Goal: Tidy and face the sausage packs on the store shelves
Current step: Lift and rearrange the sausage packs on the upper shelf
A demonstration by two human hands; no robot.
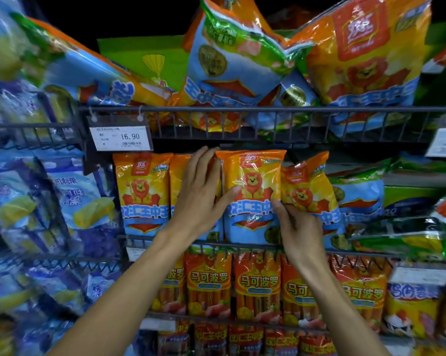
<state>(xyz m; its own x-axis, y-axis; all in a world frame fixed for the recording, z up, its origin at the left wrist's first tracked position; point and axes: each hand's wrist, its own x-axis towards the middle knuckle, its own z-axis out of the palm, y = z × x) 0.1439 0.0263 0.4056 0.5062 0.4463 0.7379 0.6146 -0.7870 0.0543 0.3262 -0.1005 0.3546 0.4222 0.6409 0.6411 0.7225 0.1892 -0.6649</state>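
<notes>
An upright orange and blue sausage pack with a lion (252, 191) stands in the middle shelf row. My left hand (201, 191) grips its left edge, fingers reaching up behind it and thumb on its front. My right hand (297, 227) pinches its lower right edge. Another lion pack (142, 194) stands upright at the left. One more lion pack (309, 196) leans tilted at the right, partly behind my right hand. A pack behind my left hand is mostly hidden.
Big packs (232, 62) lie jumbled on the top wire shelf (268, 110). A price tag reading 16.90 (120, 138) hangs from it. Red packs (258, 283) line the shelf below. Blue packs (70, 196) fill the left; green ones (409, 235) lie at the right.
</notes>
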